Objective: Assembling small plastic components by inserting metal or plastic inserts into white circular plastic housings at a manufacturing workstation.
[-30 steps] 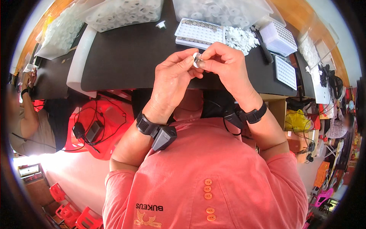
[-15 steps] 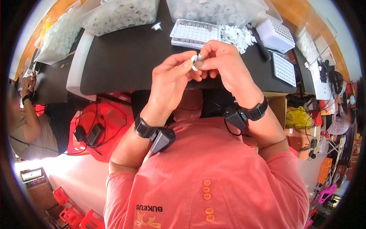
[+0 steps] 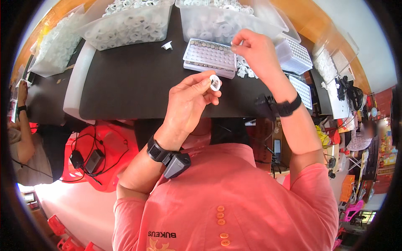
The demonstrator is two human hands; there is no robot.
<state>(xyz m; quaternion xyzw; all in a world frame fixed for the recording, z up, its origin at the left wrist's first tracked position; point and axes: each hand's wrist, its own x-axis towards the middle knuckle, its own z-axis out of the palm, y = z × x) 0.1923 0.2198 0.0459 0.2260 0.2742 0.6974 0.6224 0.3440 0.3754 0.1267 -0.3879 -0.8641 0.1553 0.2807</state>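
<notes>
My left hand pinches a small round white plastic part between thumb and forefinger, just in front of the table edge. The part's oval face has a dark and brownish centre. My right hand is raised by the right end of a white tray, thumb and fingers pressed together. What lies between those fingertips is too small to make out. Rows of small grey discs sit along the tray's far and near sides, and another tray lies beneath it. A pile of small white plastic pieces spreads beside it, partly behind my right hand.
Two clear bins full of white parts stand at the back. A loose white piece lies on the black table. Stacked trays and a single tray are at right. Another person's arm shows at far left.
My hands were together at the white part; now my right hand has moved away to the right end of the tray. My left hand keeps the part, its round face now showing.
</notes>
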